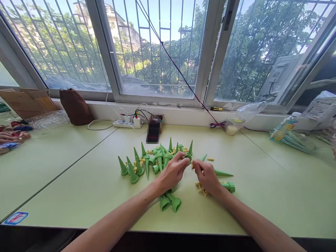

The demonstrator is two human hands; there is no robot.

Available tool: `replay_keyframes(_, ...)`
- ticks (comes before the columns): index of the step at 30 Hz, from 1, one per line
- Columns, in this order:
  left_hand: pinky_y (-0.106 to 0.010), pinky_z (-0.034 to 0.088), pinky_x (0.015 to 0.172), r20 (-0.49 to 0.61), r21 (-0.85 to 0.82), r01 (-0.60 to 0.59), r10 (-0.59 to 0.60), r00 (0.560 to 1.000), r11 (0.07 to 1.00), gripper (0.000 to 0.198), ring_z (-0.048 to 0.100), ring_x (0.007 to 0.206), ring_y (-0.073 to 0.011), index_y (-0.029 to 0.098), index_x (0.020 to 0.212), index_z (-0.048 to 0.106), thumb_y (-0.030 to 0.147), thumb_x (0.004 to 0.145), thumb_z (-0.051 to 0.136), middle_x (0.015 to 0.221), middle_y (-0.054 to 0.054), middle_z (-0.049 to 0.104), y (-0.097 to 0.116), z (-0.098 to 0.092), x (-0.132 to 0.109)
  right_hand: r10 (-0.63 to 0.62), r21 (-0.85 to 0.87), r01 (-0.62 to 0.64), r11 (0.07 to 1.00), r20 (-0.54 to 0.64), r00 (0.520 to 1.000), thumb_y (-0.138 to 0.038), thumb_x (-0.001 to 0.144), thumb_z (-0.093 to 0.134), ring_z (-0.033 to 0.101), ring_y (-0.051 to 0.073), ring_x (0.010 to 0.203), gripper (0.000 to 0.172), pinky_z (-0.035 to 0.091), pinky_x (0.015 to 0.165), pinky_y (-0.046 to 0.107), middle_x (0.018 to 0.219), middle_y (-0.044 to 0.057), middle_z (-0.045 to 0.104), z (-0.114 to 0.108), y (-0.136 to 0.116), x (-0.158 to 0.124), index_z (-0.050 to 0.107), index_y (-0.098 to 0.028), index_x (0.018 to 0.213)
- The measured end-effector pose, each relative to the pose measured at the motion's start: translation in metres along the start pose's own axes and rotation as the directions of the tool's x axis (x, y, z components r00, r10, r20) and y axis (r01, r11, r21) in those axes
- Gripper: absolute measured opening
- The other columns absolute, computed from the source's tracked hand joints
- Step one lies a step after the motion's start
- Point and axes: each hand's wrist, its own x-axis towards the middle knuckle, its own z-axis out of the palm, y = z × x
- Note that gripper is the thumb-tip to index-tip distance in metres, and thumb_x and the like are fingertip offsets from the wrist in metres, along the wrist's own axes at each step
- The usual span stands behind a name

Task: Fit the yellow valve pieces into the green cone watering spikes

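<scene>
From where I stand, both hands meet above the pale green table [91,196], fingertips near one another. The left hand [173,169] is closed, thumb against fingers, on a green plastic fitting [188,157]; its round open mouth shows at the fingertips, the rest being hidden. The right hand [207,175] is pinched, thumb and forefinger together, on a small yellow peg [192,166], mostly covered and held just beside that mouth. Below the right hand lies a loose pile of yellow pegs [202,189]. Left of and beyond the left hand, green conical spikes [133,174] stand point upward or lie in a heap, with further pegs among them. Two hollow green sockets [175,203] lie near the left forearm, their open ends toward the near edge.

Containers, along the window wall: a small carton [161,121] with clear-wrapped contents; a clear tub [231,130] of pale matter, beside a plastic bag [250,110]; and a white-capped bottle [285,126], tilted, its contents unclear to me.
</scene>
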Motion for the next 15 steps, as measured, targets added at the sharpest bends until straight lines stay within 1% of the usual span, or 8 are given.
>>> replay_keyframes(3, -0.026, 0.049, 0.075, -0.012, -0.004, 0.017, -0.017, 1.000, 1.000, 0.016, 0.054, 0.085, -0.0145, 0.018, 0.099, 0.059, 0.015, 0.097, 0.044, 0.100, -0.008, 0.053, -0.0012, 0.0012, 0.0008, 0.003, 0.006, -0.003, 1.000, -0.017, 1.000, -0.038, 0.101, 0.040, 0.038, 0.011, 0.050, 0.037, 0.033, 0.051, 0.024, 0.057, -0.004, 0.044, -0.0012, -0.0046, 0.0009, 0.047, -0.020, 0.070)
replay_keyframes(6, -0.026, 0.049, 0.075, -0.027, 0.001, 0.020, -0.020, 0.999, 1.000, 0.016, 0.054, 0.084, -0.0145, 0.019, 0.101, 0.059, 0.015, 0.097, 0.045, 0.099, -0.008, 0.053, -0.0027, 0.0016, 0.0014, 0.006, 0.054, -0.004, 0.999, -0.024, 1.000, -0.036, 0.100, 0.045, 0.050, 0.012, 0.057, 0.024, 0.041, 0.055, 0.024, 0.066, -0.001, 0.056, -0.0038, -0.0085, 0.0011, 0.055, -0.019, 0.087)
replay_keyframes(8, -0.026, 0.049, 0.073, -0.056, 0.016, 0.020, -0.019, 0.998, 1.000, 0.015, 0.054, 0.082, -0.0147, 0.019, 0.102, 0.059, 0.015, 0.097, 0.045, 0.096, -0.007, 0.054, -0.0035, 0.0017, 0.0019, -0.006, 0.089, 0.009, 0.996, -0.033, 0.999, -0.036, 0.098, 0.050, 0.055, 0.014, 0.063, 0.019, 0.047, 0.059, 0.025, 0.074, 0.001, 0.061, -0.0056, -0.0098, 0.0012, 0.057, -0.019, 0.096)
replay_keyframes(11, -0.026, 0.049, 0.072, -0.093, 0.032, 0.032, -0.029, 0.995, 0.999, 0.014, 0.054, 0.080, -0.0150, 0.019, 0.103, 0.060, 0.016, 0.096, 0.048, 0.093, -0.006, 0.055, -0.0041, 0.0022, 0.0025, -0.036, 0.111, 0.040, 0.993, -0.035, 0.999, -0.035, 0.095, 0.055, 0.059, 0.015, 0.068, 0.018, 0.051, 0.062, 0.026, 0.081, 0.004, 0.063, -0.0070, -0.0096, 0.0016, 0.058, -0.019, 0.103)
replay_keyframes(15, -0.026, 0.049, 0.073, -0.110, 0.027, 0.057, -0.054, 0.992, 0.998, 0.014, 0.055, 0.080, -0.0149, 0.019, 0.103, 0.061, 0.016, 0.096, 0.049, 0.092, -0.005, 0.056, -0.0046, 0.0032, 0.0021, -0.051, 0.116, 0.054, 0.992, -0.026, 0.998, -0.034, 0.095, 0.057, 0.059, 0.016, 0.069, 0.018, 0.053, 0.063, 0.028, 0.084, 0.005, 0.064, -0.0058, -0.0071, 0.0021, 0.060, -0.019, 0.103)
